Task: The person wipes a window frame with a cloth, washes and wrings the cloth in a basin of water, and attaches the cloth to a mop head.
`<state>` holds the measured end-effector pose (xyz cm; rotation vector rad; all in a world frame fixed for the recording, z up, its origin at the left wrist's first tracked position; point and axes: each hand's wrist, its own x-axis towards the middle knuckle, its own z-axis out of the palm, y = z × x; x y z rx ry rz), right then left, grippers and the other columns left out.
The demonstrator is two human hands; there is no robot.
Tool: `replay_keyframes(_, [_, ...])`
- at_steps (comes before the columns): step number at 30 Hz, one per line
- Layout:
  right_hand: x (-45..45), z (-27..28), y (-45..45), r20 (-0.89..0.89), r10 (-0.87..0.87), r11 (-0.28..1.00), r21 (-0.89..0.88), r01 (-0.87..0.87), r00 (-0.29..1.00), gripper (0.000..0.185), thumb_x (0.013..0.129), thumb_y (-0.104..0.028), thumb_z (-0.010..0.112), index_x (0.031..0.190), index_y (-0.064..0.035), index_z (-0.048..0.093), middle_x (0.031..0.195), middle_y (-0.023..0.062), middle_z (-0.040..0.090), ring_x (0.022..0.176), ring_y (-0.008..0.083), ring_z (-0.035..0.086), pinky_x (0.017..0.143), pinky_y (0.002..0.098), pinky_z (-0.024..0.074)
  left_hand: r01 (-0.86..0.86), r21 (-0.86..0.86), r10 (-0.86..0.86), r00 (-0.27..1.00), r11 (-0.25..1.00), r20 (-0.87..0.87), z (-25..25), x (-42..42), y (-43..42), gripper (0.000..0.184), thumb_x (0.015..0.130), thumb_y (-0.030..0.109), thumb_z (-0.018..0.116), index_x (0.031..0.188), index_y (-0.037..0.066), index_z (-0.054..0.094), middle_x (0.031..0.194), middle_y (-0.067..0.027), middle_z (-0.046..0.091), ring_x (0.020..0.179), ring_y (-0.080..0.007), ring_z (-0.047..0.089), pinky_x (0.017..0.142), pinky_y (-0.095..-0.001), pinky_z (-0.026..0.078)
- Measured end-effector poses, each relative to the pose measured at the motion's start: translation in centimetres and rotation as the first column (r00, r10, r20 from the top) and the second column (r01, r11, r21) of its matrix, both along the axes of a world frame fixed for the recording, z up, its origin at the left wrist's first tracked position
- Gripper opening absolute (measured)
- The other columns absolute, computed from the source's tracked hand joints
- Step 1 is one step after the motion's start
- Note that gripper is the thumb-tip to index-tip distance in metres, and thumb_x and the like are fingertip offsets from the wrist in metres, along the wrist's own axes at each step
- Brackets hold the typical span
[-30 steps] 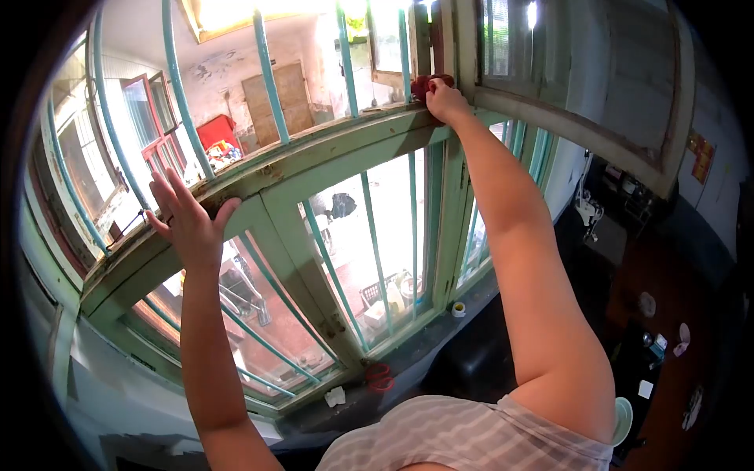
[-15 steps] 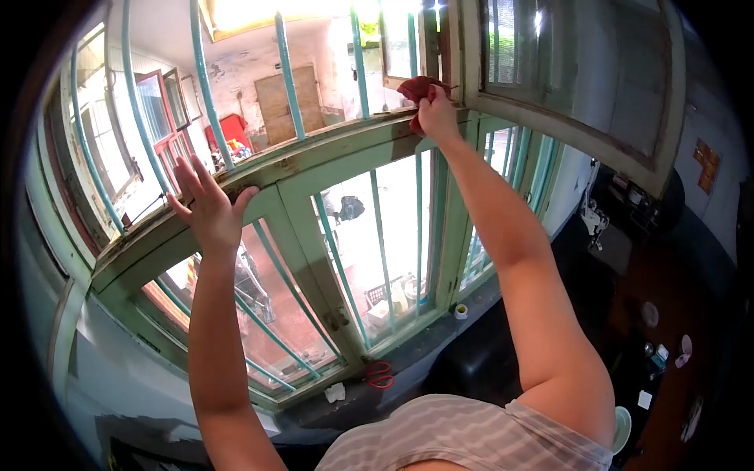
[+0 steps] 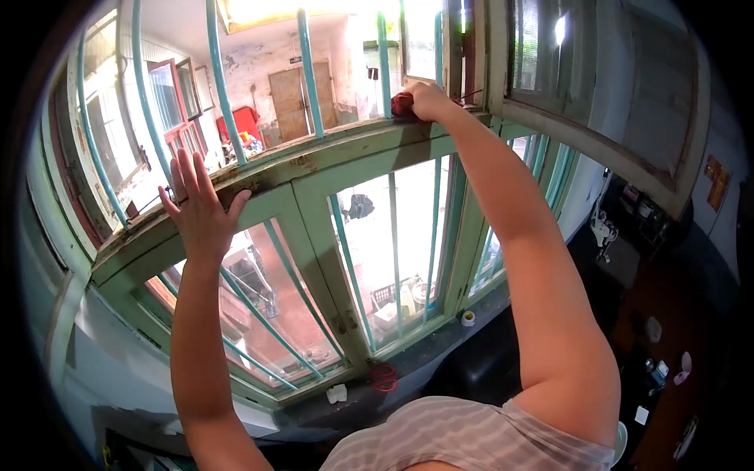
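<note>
My left hand (image 3: 200,212) lies spread against the green wooden crossbar (image 3: 271,182) of the window frame, fingers pointing up near the foot of a turquoise bar (image 3: 148,86). Nothing is in it. My right hand (image 3: 430,102) is closed on a dark red cloth (image 3: 402,104), pressing it on the ledge at the top of the crossbar, by the base of another turquoise bar (image 3: 384,67). Part of the cloth is hidden under the fingers.
An opened window sash (image 3: 605,141) juts inward at the right. Below, closed green-framed panes (image 3: 393,251) stand above a dark sill with red-handled scissors (image 3: 384,377), a crumpled white tissue (image 3: 336,393) and a small tape roll (image 3: 468,318).
My right hand has slid the cloth left along the ledge, away from the corner post. My left hand stays spread on the crossbar. The view has shifted slightly.
</note>
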<state>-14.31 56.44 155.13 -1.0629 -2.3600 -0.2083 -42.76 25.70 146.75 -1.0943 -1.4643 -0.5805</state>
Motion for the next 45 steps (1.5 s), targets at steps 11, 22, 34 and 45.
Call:
replay_keyframes(11, [2.2,2.4,0.2,-0.445,0.041,0.969,0.236,0.073,0.895,0.03,0.074,-0.03,0.065,0.098,-0.0111,0.065,0.087,0.0132,0.065,0.083,0.03,0.062,0.073,0.0383,0.0482,0.017,0.035,-0.017,1.0,0.999,-0.002,-0.1,-0.3,0.2,0.091,0.078,0.058,0.05,0.141,0.008,0.008,0.148,-0.011,0.002,0.137,-0.0255,0.006,0.102,-0.0591,0.007])
replay_keyframes(22, [9.7,0.7,-0.1,-0.349,-0.342,0.828,0.327,0.455,0.872,0.022,0.082,-0.018,0.053,0.098,-0.0037,0.053,0.092,0.0164,0.058,0.087,0.0338,0.061,0.076,0.0415,0.0497,0.058,0.022,-0.058,0.998,0.998,-0.011,-0.1,-0.4,0.3,0.089,0.079,0.053,0.053,0.142,0.01,0.006,0.148,-0.011,0.002,0.137,-0.0258,0.004,0.103,-0.058,0.004])
replay_keyframes(34, [6.6,-4.2,0.5,-0.359,-0.136,0.98,0.087,0.178,0.923,0.035,0.081,-0.011,0.043,0.111,0.0071,0.036,0.103,0.0293,0.054,0.096,0.0396,0.056,0.081,0.0465,0.0442,-0.046,-0.025,0.048,0.997,0.999,0.054,-0.1,-0.2,0.2,0.089,0.077,0.051,0.055,0.141,0.008,0.011,0.148,-0.0117,0.007,0.136,-0.0265,0.008,0.103,-0.0582,0.007])
replay_keyframes(45, [4.1,-1.1,5.2,-0.776,-0.142,0.989,-0.095,0.109,0.614,0.041,0.075,-0.02,0.055,0.11,0.0006,0.047,0.106,0.0256,0.056,0.102,0.0402,0.053,0.088,0.0452,0.0415,0.003,-0.013,-0.003,1.0,1.0,0.004,0.2,-0.2,0.0,0.084,0.081,0.055,0.048,0.141,0.01,0.01,0.147,-0.0123,0.007,0.136,-0.027,0.007,0.103,-0.0572,0.004])
